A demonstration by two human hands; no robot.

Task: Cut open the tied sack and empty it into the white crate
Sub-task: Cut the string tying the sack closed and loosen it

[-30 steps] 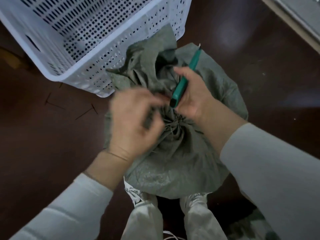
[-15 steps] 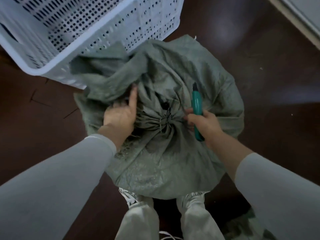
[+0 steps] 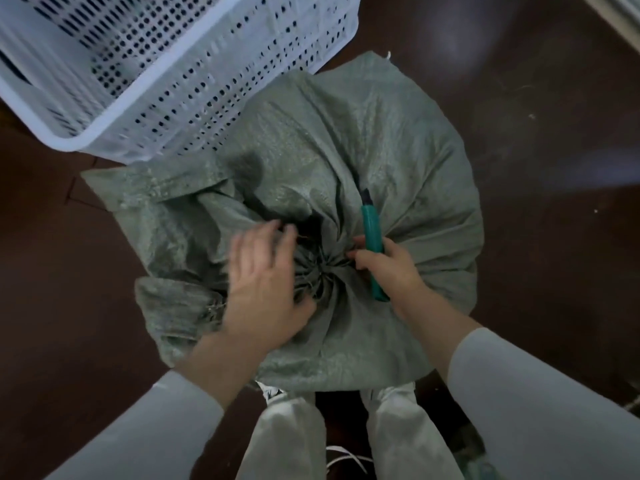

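Note:
A grey-green woven sack [image 3: 363, 140] stands on the floor in front of my legs, its neck gathered into a tied knot [image 3: 320, 268] at the middle. My left hand [image 3: 266, 285] lies over the folds just left of the knot, fingers spread and reaching into the cloth. My right hand [image 3: 391, 268] grips a teal utility knife [image 3: 372, 233], its dark tip pointing away from me, right beside the knot. The white perforated crate [image 3: 194, 84] stands at the upper left, touching the sack's loose top flap.
Dark brown floor [image 3: 540, 168] lies all round the sack. My pale trouser legs [image 3: 287, 441] stand just below it. A light-coloured edge [image 3: 616, 26] of some fixture crosses the top right corner.
My left hand moved from the sack's left folds onto the gathered neck beside the knot. The view shifted closer to the sack. My right hand keeps the knife by the knot.

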